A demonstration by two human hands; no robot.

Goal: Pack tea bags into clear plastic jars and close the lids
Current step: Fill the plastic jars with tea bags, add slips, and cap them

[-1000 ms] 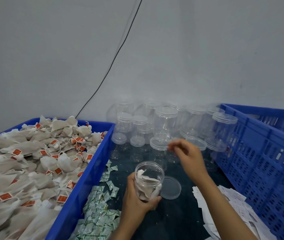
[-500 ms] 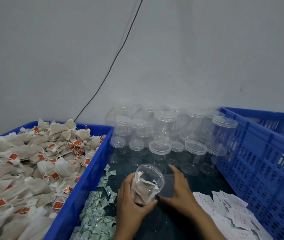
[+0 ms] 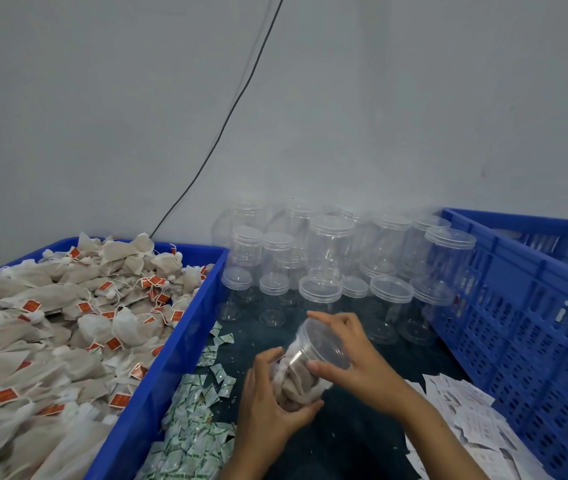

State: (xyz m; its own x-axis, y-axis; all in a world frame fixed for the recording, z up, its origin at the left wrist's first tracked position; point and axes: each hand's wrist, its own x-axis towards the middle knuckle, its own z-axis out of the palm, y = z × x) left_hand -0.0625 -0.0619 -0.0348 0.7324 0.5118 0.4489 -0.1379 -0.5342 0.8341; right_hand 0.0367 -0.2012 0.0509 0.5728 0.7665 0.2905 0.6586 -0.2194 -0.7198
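One jar (image 3: 301,370), two hands gripping.

Filled jar with lid at its mouth, bulk tea bags, empty jar stock.

A clear plastic jar (image 3: 301,374) packed with tea bags is tilting, mouth up and to the right, above the dark worktop (image 3: 352,445); a clear round lid (image 3: 324,342) is sitting at its mouth. Loose tea bags (image 3: 68,327) with red tags are filling the blue crate (image 3: 158,386) on the left. Empty lidded jars (image 3: 331,258) are standing stacked against the wall.
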